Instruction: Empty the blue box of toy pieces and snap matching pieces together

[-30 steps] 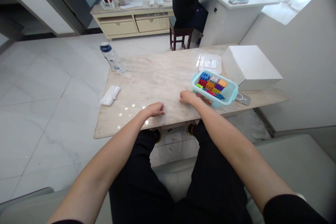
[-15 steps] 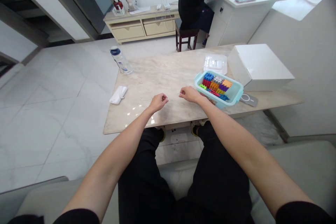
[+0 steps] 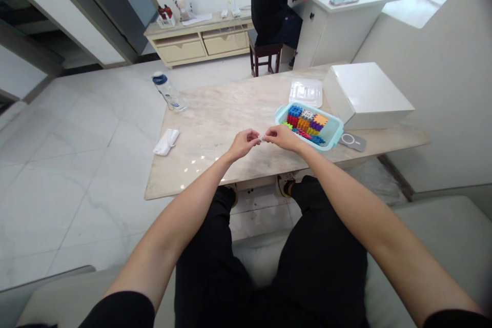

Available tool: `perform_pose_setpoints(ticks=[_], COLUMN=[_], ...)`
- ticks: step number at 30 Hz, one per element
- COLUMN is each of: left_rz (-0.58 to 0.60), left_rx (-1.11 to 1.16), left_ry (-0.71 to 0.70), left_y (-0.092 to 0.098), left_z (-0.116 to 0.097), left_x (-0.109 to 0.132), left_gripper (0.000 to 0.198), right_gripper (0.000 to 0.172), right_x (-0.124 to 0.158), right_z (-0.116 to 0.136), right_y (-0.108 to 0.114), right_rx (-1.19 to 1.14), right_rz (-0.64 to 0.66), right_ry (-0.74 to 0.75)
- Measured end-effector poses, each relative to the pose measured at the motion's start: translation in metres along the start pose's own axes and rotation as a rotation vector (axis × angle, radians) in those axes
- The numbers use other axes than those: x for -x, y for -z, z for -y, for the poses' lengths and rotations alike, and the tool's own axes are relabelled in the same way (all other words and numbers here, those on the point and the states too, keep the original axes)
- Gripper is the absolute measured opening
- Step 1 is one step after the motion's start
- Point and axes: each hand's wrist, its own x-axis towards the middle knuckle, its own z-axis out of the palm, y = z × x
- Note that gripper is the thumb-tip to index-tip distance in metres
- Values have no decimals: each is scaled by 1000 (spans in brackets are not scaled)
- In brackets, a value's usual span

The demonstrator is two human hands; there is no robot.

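Over the table [image 3: 215, 118], the fingertips of my left hand [image 3: 244, 143] and my right hand [image 3: 282, 137] meet in a pinch. A small white piece [image 3: 261, 138] shows between them; its shape is too small to make out, and the fingers hide part of it. I cannot tell whether it is one piece or two pressed together. Right beside my right hand stands a light blue plastic basket [image 3: 339, 134] holding colourful interlocking toy blocks [image 3: 305, 122] in blue, red, orange, purple, grey and green.
Behind the basket lies a clear plastic lid [image 3: 306, 93], next to a white box [image 3: 378, 95]. A grey phone-like device [image 3: 353, 142] rests right of the basket. At the left are a water bottle [image 3: 169, 93] and a white folded cloth [image 3: 166, 142]. A person [image 3: 271, 5] sits at a counter beyond.
My hands, apart with a small white piece at each one's fingertips, have come together, the left moving right toward the other. The view has shifted slightly.
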Motion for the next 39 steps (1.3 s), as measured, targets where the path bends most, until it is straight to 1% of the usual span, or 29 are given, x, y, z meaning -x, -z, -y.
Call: perform_pose_setpoints(ticks=[4,8,10,13,14,15,18,20,24,26,28,31,33,36,39], left_rz=[4,23,63,104,80,30,-124,-160,-202,-214,-213,-202,-176,-78,53], left_rx=[10,23,40,38,6,-55,-335,-476,-532,-538,-537,-550,-617,-802,-925], left_ry=[-42,-75,-94,-108,-109,-109,-63,1,89,105,100,43,-55,-230,-318], left_y=[-13,-15,-14,-15,-17,-18,-23,-26,-29,-31,-34,-39,-44,-58,-78], left_z=[-9,-18,-23,-29,-30,-31,-29,-25,-17,-16,-17,-22,-27,-35,-41], left_x=[-5,-7,-8,-12,-13,-15,-22,-26,-35,-39,-42,-44,-44,-44,-46], left_gripper=[28,35,37,35,37,39,33,27,30,32,36,47,52,52,48], right_gripper=[30,38,40,39,37,36,37,39,35,31,29,30,33,31,32], right_x=[13,24,29,35,36,38,42,46,58,65,70,73,71,65,61], right_z=[8,23,31,39,40,38,26,13,-13,-24,-33,-44,-49,-56,-64], right_y=[11,14,15,20,24,29,48,61,77,81,82,82,81,81,82], right_rx=[134,335,393,400,395,391,399,403,354,348,369,401,410,433,465], right_rz=[-60,-133,-146,-139,-158,-190,-329,-401,-458,-479,-472,-422,-395,-354,-362], right_ry=[-82,-186,-204,-186,-187,-197,-295,-384,-482,-534,-588,-597,-571,-542,-514])
